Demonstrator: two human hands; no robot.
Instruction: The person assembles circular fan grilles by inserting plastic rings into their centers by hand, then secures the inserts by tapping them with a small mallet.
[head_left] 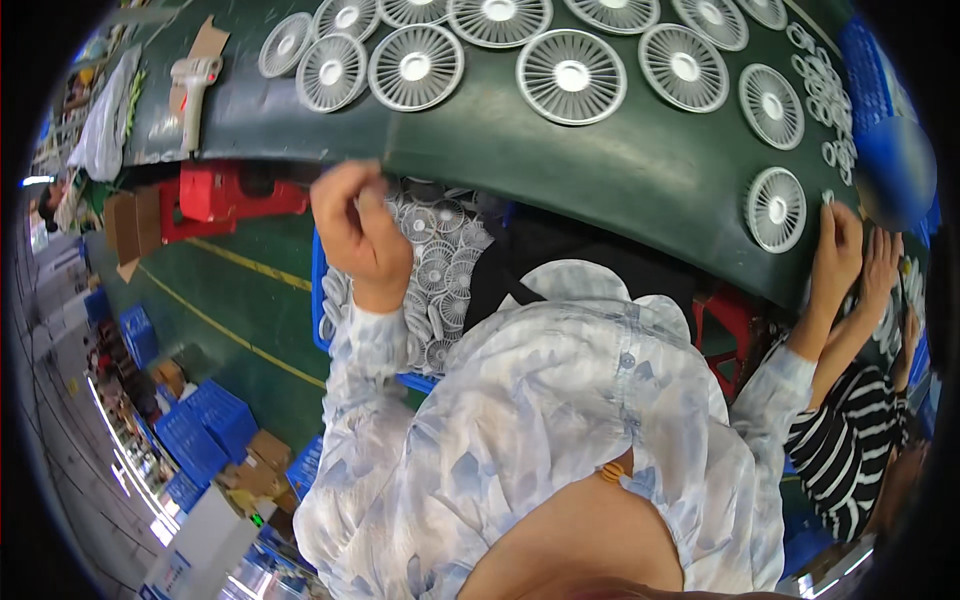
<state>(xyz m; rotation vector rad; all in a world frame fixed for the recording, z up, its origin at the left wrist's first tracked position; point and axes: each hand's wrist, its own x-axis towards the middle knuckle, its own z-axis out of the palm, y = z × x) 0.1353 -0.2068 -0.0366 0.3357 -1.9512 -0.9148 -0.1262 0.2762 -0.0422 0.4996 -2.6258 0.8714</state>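
The work looks to be partway along. About a dozen white spoked wheel discs [571, 76] lie flat and spread over the green surface [450, 150], mostly toward its far side; the nearest-right spoked disc [776, 209] lies just beside the right hand [838, 245]. Many more similar spoked wheels [436, 272] are piled in a blue crate [318, 290] below the near edge, and small pale rings [825, 90] are clustered along the right side, so plenty of loose parts seem left. Whether the laid-out discs are finished cannot be told. The right fingers are close together at a small pale piece [827, 197]; whether they grip it is unclear. The left hand [360, 225] hangs over the crate, fingers curled toward the thumb with nothing visible between; I cannot tell whether they are closed. A co-worker's hand [882, 270] is beside the right one.
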